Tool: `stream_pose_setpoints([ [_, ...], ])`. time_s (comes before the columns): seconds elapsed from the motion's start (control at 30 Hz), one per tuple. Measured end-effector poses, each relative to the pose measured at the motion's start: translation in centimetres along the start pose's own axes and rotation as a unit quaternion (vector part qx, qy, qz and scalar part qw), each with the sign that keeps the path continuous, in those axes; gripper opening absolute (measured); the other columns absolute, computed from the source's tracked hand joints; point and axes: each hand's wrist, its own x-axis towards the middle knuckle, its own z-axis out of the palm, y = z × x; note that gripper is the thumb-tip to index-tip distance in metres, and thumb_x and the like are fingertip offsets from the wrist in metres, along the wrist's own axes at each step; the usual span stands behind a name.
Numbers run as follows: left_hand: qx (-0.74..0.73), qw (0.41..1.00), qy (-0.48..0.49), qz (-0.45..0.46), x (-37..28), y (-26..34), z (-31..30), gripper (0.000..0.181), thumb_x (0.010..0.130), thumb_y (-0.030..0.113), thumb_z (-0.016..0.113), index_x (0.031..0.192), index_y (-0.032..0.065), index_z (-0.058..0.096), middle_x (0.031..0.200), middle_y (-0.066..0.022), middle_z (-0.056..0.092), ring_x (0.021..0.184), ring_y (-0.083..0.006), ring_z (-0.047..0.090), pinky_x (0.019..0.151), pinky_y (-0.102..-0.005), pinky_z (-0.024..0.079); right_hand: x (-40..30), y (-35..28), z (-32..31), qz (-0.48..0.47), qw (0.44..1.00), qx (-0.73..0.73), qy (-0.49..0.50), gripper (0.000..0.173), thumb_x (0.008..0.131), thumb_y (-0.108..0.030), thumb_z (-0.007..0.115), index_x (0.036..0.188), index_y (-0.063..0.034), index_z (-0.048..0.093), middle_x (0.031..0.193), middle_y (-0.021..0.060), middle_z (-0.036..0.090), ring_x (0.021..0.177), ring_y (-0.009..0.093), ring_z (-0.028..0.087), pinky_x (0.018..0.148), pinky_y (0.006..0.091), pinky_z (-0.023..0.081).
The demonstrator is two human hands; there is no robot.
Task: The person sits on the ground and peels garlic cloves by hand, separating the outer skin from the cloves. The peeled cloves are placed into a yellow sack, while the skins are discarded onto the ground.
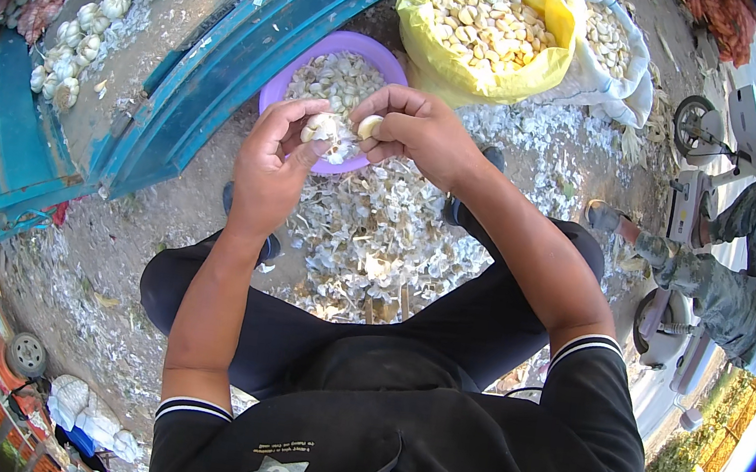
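My left hand [278, 158] grips a partly broken garlic bulb [321, 130], with papery skin hanging from its right side. Just across from it, my right hand [421, 129] pinches a single garlic clove [369, 127] between thumb and fingers. Both hands hover over a purple plastic basin [273, 87]. Garlic cloves [333, 80] and bits of skin lie inside that basin, partly hidden by my hands. A thick heap of shed garlic skins [385, 237] covers the ground between my legs.
A yellow sack [436, 65] full of cloves and a white sack [588, 77] stand beyond the basin. Whole garlic bulbs [82, 32] lie on a blue metal truck bed [290, 31]. At the right, a person in camouflage trousers [722, 288] is beside a scooter [694, 199].
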Motion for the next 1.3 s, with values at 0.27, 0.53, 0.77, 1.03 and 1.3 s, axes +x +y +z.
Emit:
stream_pose_setpoints([
  [0.27,0.264,0.956,-0.021,0.126,-0.4,0.3,0.1,0.047,0.096,-0.01,0.081,0.141,0.006,0.079,0.139,-0.0143,0.069,0.117,-0.0263,0.075,0.096,-0.037,0.063,-0.7,0.0,1.5,-0.022,0.991,-0.119,-0.048,0.032,0.11,-0.022,0.082,0.13,0.0015,0.074,0.113,0.0091,0.08,0.098,0.016,0.081,0.09,0.0326,0.068],
  [0.53,-0.034,0.999,0.036,0.008,-0.4,0.6,0.5,0.037,0.102,-0.007,0.082,0.137,0.004,0.078,0.137,-0.0115,0.071,0.123,-0.0207,0.076,0.105,-0.0361,0.064,0.1,0.9,0.5,0.01,0.998,0.05,-0.044,0.029,0.107,-0.011,0.074,0.133,0.0024,0.077,0.12,0.0099,0.083,0.097,0.016,0.081,0.088,0.0321,0.067],
  [0.77,0.111,0.994,-0.007,0.023,-0.3,1.4,0.4,0.035,0.105,-0.008,0.08,0.139,-0.0032,0.074,0.141,-0.0105,0.067,0.128,-0.0207,0.074,0.103,-0.033,0.064,-1.2,-0.6,1.5,-0.022,0.991,-0.121,-0.049,0.034,0.105,-0.018,0.082,0.133,-0.0012,0.078,0.114,0.0054,0.081,0.095,0.013,0.078,0.081,0.0298,0.063],
  [1.03,-0.023,0.993,0.048,-0.103,0.3,1.4,0.7,0.041,0.105,-0.008,0.078,0.143,-0.0029,0.065,0.132,-0.0135,0.075,0.119,-0.0177,0.077,0.096,-0.0302,0.063,-1.4,-0.7,0.5,-0.003,0.999,-0.029,-0.013,0.02,0.107,-0.024,0.081,0.114,-0.0054,0.077,0.095,0.0034,0.079,0.077,0.009,0.071,0.065,0.0274,0.054],
  [1.3,-0.066,0.981,0.019,-0.182,0.6,0.1,1.3,0.044,0.115,0.005,0.069,0.158,-0.0033,0.066,0.135,-0.0105,0.076,0.119,-0.013,0.069,0.105,-0.0296,0.055,-1.7,-0.1,-4.9,0.002,0.961,0.244,0.128,0.021,0.121,-0.009,0.058,0.138,0.003,0.065,0.138,0.0164,0.069,0.125,0.027,0.077,0.112,0.0372,0.069],
])
